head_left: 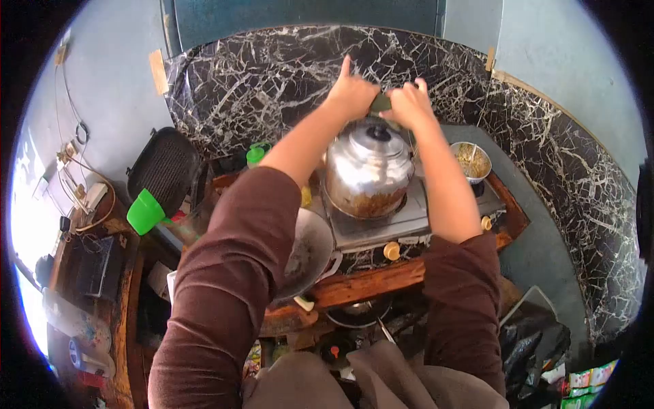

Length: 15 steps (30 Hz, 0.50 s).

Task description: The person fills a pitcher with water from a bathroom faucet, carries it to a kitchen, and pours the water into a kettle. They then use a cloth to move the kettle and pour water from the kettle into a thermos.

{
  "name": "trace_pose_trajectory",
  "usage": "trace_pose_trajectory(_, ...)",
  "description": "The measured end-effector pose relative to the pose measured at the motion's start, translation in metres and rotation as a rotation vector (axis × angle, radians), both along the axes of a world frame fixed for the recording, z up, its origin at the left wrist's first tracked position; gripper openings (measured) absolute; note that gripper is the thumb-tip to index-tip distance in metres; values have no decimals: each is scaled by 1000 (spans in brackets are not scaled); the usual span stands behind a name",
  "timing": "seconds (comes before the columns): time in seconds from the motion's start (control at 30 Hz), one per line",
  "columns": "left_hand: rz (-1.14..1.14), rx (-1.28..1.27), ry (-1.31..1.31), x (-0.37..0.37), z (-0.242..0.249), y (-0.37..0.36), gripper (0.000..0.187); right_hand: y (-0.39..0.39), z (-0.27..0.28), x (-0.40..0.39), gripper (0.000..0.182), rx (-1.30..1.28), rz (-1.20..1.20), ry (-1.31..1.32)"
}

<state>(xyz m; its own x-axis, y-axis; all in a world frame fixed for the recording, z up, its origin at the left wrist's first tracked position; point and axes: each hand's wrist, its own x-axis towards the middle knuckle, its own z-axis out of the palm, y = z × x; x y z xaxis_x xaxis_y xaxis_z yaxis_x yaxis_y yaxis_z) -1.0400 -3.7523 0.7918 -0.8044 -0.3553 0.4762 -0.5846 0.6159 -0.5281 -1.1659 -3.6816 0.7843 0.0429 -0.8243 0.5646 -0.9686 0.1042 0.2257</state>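
Both my arms reach forward over the stove to the far side of a silver kettle (368, 174), whose lid has a black knob. My left hand (351, 97) is closed with one finger pointing up. Opposite it, my right hand (410, 105) is closed too, its fingers bent. Between the hands shows a small dark green piece (381, 103), gripped from both sides; its kind cannot be made out. The kettle stands on the gas stove (364, 235), browned at its base. It hides whatever lies low behind it.
Left of the kettle is a wok (310, 252), partly behind my left sleeve. A bowl of food (471, 162) with a spoon stands right. A black grill pan (163, 167) and a green dipper (145, 211) are at left. Marbled wall covering (286, 75) rises behind the stove.
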Motion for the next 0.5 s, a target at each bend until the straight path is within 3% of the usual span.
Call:
trace_pose_trajectory(0.17,-4,-59,-56,38,46,44,32,40,43,32,40,46,-18,58)
trace_pose_trajectory(0.27,-167,-94,-5,74,63,77,33,71,64,62,41,58,-28,113)
trace_pose_trajectory(0.3,-31,46,-95,81,79,92,40,81,69,71,40,56,-32,123)
trace_pose_trajectory(0.5,-207,28,-89,153,92,152,36,173,95,164,40,164,-158,128)
